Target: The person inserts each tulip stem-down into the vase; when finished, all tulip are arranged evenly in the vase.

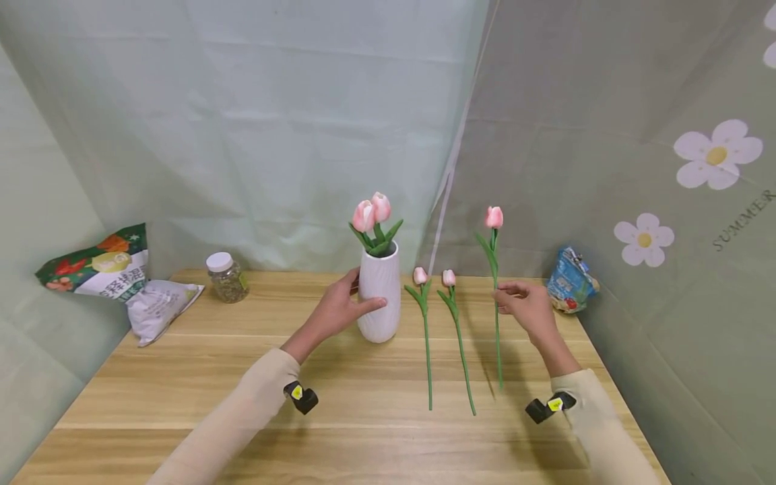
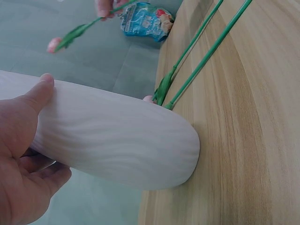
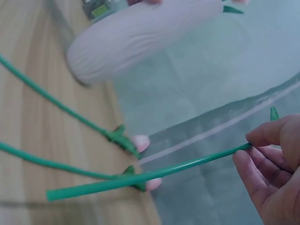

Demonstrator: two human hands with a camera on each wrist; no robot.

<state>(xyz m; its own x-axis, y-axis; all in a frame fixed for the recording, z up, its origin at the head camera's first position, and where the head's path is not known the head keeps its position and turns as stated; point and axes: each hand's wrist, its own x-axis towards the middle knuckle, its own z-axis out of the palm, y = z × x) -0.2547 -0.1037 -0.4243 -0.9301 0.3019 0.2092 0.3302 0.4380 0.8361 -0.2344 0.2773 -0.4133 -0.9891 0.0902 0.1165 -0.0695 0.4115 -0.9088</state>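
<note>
A white ribbed vase (image 1: 380, 303) stands upright on the wooden table, holding two pink tulips (image 1: 365, 217) with green leaves. My left hand (image 1: 339, 306) grips the vase from its left side, thumb across the front and fingers behind. In the left wrist view the thumb (image 2: 43, 89) lies along the vase wall. My right hand (image 1: 526, 306) pinches a single pink tulip (image 1: 494, 217) by its green stem, between thumb and fingertips. That tulip is upright, its stem (image 3: 140, 178) extending below the hand. Two more tulips, one left (image 1: 427, 350) and one right (image 1: 463, 357), lie side by side between the vase and my right hand.
A clear jar with a white lid (image 1: 227, 277) stands at the back left. Beside it, a green-and-white snack bag (image 1: 112, 266) leans over a pale bag (image 1: 159, 310). At the right edge sits a blue packet (image 1: 570, 283). Cloth curtains (image 1: 303, 135) enclose the table's back and sides.
</note>
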